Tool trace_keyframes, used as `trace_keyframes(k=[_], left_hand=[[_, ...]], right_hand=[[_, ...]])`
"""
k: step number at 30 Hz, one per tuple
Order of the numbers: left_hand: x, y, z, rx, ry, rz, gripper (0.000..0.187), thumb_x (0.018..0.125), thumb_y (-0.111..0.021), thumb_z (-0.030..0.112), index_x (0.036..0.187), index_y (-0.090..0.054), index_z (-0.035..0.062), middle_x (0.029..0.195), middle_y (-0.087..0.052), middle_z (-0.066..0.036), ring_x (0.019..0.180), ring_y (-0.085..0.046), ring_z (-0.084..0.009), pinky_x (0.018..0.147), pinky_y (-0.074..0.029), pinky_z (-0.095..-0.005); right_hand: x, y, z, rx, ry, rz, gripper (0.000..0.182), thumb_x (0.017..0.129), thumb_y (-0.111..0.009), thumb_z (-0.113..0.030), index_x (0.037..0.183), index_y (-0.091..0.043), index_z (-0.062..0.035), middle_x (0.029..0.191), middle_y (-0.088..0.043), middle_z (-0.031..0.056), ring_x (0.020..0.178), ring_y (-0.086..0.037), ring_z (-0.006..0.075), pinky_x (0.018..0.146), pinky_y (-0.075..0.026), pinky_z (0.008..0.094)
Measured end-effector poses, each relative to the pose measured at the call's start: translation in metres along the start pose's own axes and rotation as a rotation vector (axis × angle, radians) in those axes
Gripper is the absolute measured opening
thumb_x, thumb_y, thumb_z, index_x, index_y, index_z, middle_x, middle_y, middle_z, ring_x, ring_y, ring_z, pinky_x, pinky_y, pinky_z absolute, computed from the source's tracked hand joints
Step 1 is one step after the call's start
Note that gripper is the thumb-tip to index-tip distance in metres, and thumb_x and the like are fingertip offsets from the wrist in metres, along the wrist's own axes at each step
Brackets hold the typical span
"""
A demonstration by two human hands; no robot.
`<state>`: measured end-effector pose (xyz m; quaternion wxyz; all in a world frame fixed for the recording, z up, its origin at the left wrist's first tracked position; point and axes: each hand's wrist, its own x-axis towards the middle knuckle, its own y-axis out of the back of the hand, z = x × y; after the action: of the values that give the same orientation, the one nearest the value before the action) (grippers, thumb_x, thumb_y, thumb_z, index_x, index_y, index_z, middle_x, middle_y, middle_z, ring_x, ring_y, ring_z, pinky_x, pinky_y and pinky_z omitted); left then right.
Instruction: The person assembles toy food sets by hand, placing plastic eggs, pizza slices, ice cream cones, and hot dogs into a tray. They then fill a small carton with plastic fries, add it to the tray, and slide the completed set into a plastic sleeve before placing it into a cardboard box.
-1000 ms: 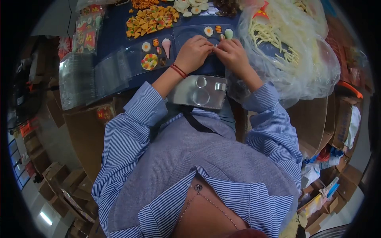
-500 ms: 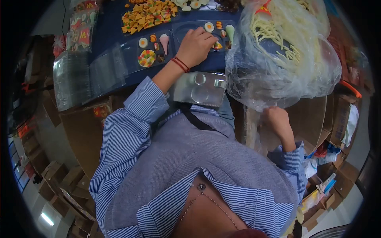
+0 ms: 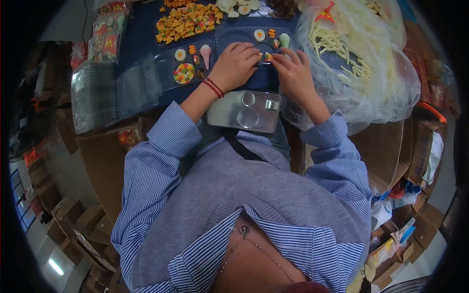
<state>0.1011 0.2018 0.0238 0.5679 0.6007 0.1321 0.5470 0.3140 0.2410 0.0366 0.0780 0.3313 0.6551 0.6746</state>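
My left hand (image 3: 238,64), with a red cord bracelet at the wrist, bends over a clear moulded tray (image 3: 229,33). Its fingertips pinch a small yellow toy pizza slice, mostly hidden. Opposite it, my right hand (image 3: 296,73) presses its thumb and fingertips on another toy pizza slice (image 3: 267,57) with coloured topping. In the same tray, above the fingers, lie a toy fried egg (image 3: 259,35), a toy burger (image 3: 271,33) and a green toy ice cream cone (image 3: 284,40). The tray to the left holds a whole toy pizza (image 3: 184,73) and a pink cone (image 3: 205,56).
A heap of toy pizza slices (image 3: 188,24) lies at the back. On the right bulges a clear plastic bag (image 3: 386,78) of pale strips. Stacked clear trays (image 3: 93,97) stand at the left edge. A metal tin (image 3: 246,115) sits at my lap, with cardboard boxes (image 3: 73,215) around.
My right hand has come up from below the bag to the tray and now meets the toy pizza slice. My left hand has drawn slightly left.
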Motion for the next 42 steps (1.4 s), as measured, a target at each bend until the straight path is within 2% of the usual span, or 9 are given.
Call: trace_keyframes(k=[7, 15, 18, 20, 24, 27, 34, 38, 42], left_hand=[[-0.013, -0.008, 0.002, 0.061, -0.047, -0.013, 0.022, 0.080, -0.058, 0.011, 0.100, -0.064, 0.0055, 0.102, -0.063, -0.005, 0.105, -0.057, -0.0222, 0.096, -0.043, -0.0373], [-0.019, -0.011, 0.011, 0.068, -0.009, 0.016, 0.025, 0.079, -0.056, 0.011, 0.101, -0.064, 0.0041, 0.105, -0.061, -0.007, 0.104, -0.055, -0.0228, 0.095, -0.043, -0.0370], [-0.019, -0.012, 0.012, 0.080, -0.002, 0.043, 0.024, 0.078, -0.058, 0.012, 0.100, -0.064, 0.0041, 0.102, -0.060, -0.006, 0.101, -0.056, -0.0228, 0.093, -0.044, -0.0360], [-0.019, -0.006, 0.014, 0.086, 0.011, 0.077, 0.023, 0.078, -0.059, 0.013, 0.098, -0.064, 0.0043, 0.101, -0.060, -0.006, 0.101, -0.056, -0.0228, 0.091, -0.044, -0.0359], [0.001, 0.052, -0.016, 0.229, 0.392, -0.295, 0.017, 0.078, -0.060, 0.015, 0.092, -0.064, 0.0062, 0.096, -0.062, -0.009, 0.100, -0.058, -0.0266, 0.079, -0.050, -0.0386], [0.012, 0.051, -0.098, 0.367, 0.457, -0.187, 0.015, 0.078, -0.061, 0.013, 0.091, -0.064, 0.0057, 0.090, -0.062, -0.011, 0.089, -0.062, -0.0285, 0.071, -0.051, -0.0393], [0.026, 0.031, -0.123, 0.464, 0.299, -0.190, 0.017, 0.083, -0.055, 0.010, 0.095, -0.068, 0.0086, 0.096, -0.062, -0.011, 0.104, -0.057, -0.0264, 0.079, -0.053, -0.0400], [0.025, 0.029, -0.114, 0.249, 0.445, 0.008, 0.009, 0.083, -0.059, 0.012, 0.089, -0.063, 0.0067, 0.089, -0.062, -0.010, 0.088, -0.062, -0.0281, 0.073, -0.053, -0.0412], [0.031, 0.021, -0.037, -0.333, 0.431, 0.032, 0.016, 0.080, -0.069, 0.018, 0.088, -0.063, 0.0054, 0.079, -0.067, -0.010, 0.070, -0.065, -0.0263, 0.064, -0.051, -0.0359]], right_hand=[[0.009, -0.005, 0.009, 0.107, 0.090, -0.009, 0.031, 0.074, -0.059, -0.004, 0.104, -0.066, -0.0083, 0.106, -0.062, 0.0015, 0.115, -0.052, 0.0217, 0.105, -0.029, 0.0498], [0.078, -0.008, 0.022, 0.253, 0.065, -0.255, 0.007, 0.071, -0.062, -0.008, 0.077, -0.067, -0.0104, 0.084, -0.061, 0.0028, 0.099, -0.058, 0.0201, 0.101, -0.032, 0.0504], [0.137, -0.031, 0.014, 0.616, -0.161, -0.129, 0.013, 0.079, -0.064, -0.016, 0.089, -0.071, -0.0097, 0.089, -0.064, 0.0068, 0.092, -0.063, 0.0240, 0.080, -0.048, 0.0395], [0.172, -0.055, 0.011, 0.494, -0.052, -0.096, 0.015, 0.084, -0.062, -0.017, 0.093, -0.072, -0.0098, 0.089, -0.066, 0.0081, 0.085, -0.065, 0.0282, 0.069, -0.051, 0.0369], [0.199, -0.102, 0.013, 0.207, 0.166, 0.054, 0.017, 0.083, -0.063, -0.018, 0.096, -0.071, -0.0100, 0.082, -0.068, 0.0088, 0.078, -0.065, 0.0295, 0.068, -0.052, 0.0371], [0.199, -0.099, 0.014, 0.161, 0.221, 0.089, 0.019, 0.081, -0.068, -0.017, 0.097, -0.070, -0.0082, 0.086, -0.068, 0.0129, 0.076, -0.066, 0.0265, 0.069, -0.052, 0.0361], [0.132, -0.029, 0.037, 0.696, -0.174, 0.004, 0.019, 0.080, -0.069, -0.019, 0.095, -0.068, -0.0071, 0.076, -0.068, 0.0065, 0.067, -0.066, 0.0164, 0.064, -0.051, 0.0287], [0.069, 0.004, 0.032, 0.748, -0.447, -0.056, 0.016, 0.079, -0.071, -0.020, 0.090, -0.068, -0.0091, 0.073, -0.066, 0.0039, 0.069, -0.063, 0.0162, 0.065, -0.048, 0.0324], [0.032, -0.016, 0.022, 0.332, -0.287, -0.006, 0.013, 0.076, -0.072, -0.022, 0.085, -0.068, -0.0126, 0.077, -0.063, 0.0009, 0.079, -0.058, 0.0185, 0.070, -0.041, 0.0364]])
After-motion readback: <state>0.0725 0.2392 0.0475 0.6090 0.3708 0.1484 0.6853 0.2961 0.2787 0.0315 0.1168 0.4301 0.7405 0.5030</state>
